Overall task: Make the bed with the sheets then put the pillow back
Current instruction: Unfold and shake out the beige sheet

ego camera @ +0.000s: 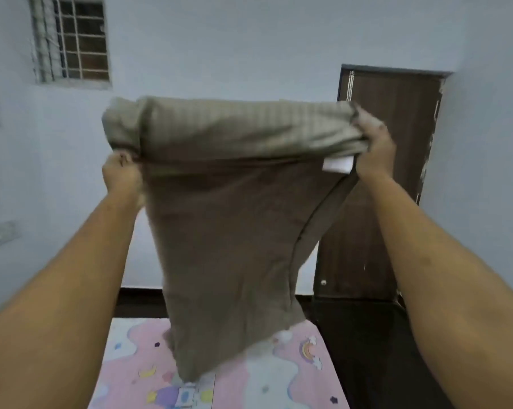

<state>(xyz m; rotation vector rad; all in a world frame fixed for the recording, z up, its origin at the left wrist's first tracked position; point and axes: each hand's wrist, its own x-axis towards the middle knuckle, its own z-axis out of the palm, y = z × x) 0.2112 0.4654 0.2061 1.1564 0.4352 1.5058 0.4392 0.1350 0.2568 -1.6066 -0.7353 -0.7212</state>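
Backed at 12 o'clock by a pale blue-grey painted wall (249, 39). Held up mid-frame against it: an olive-beige, faintly striped fabric sheet (234, 216), folded, its top edge rolled over into a thick band, the rest hanging down and narrowing toward 6 o'clock, where the lower end dangles just over the bed. At 3 o'clock, partly hidden by the sheet, a dark brown wooden door (382, 143). At 6 o'clock, a pink bed cover printed with clouds, moons and rainbows (293, 379), flanked at 4 o'clock by dark floor (367, 349). At 11 o'clock, a small window with a white metal grille (78, 45). At 9 o'clock of the sheet, left hand (122, 175), fingers curled tight into a fist, bunching the upper left corner. At 3 o'clock of the sheet, right hand (376, 152), fingers likewise closed around gathered fabric at the upper right corner; individual fingertips too blurred to tell apart. Just inside the right hand, a small white rectangular label (337, 165) on the sheet. At 9 o'clock, low on the wall, a pale switch plate (1, 234).
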